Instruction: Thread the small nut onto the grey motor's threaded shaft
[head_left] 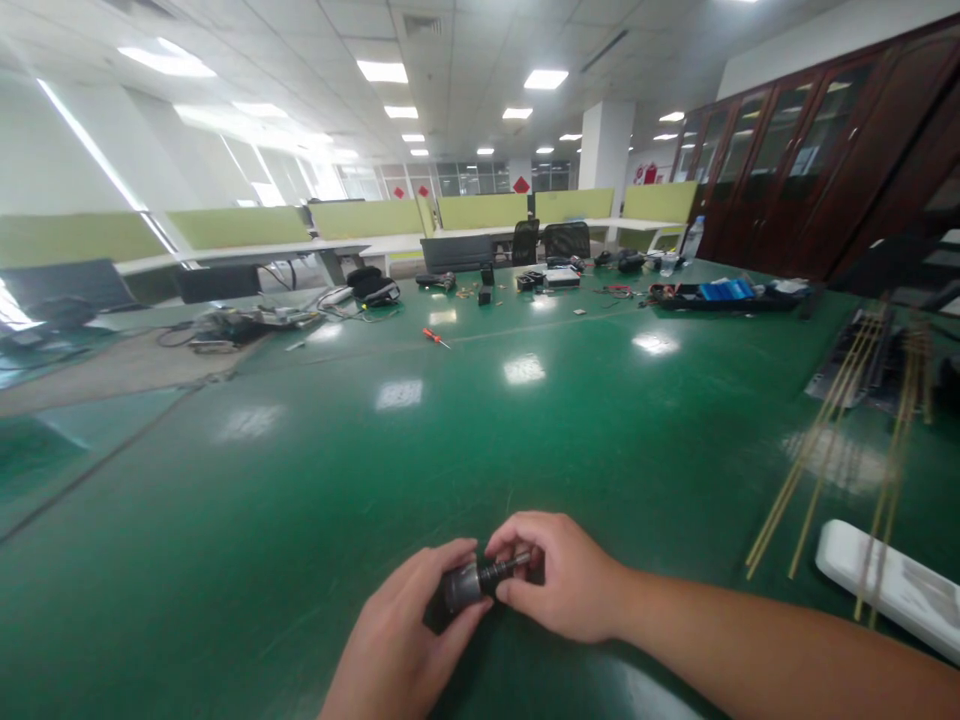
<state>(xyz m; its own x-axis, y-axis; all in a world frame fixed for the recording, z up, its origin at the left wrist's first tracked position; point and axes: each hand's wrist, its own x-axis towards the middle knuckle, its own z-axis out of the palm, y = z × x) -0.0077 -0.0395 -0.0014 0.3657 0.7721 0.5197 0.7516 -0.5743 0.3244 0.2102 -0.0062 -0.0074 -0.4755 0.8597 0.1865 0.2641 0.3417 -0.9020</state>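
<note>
Near the front of the green table [420, 450], a dark metal cylinder with a narrower stepped shaft [463, 588] lies between my two hands. My left hand [409, 625] grips its thick grey body, thumb below and fingers above. From the other side, my right hand [559, 580] curls its thumb and fingers around the thin ringed shaft, whose lighter tip points up and to the right. The left end of the cylinder is partly hidden in my left palm. What kind of part it is cannot be made out.
Thin yellowish rods [817, 450] and a white oblong object [889, 585] lie on the right. An orange screwdriver [434, 337] lies further off. A black tray with blue packaging [726, 290], a plastic bottle [694, 240] and electronic parts [247, 325] line the far side.
</note>
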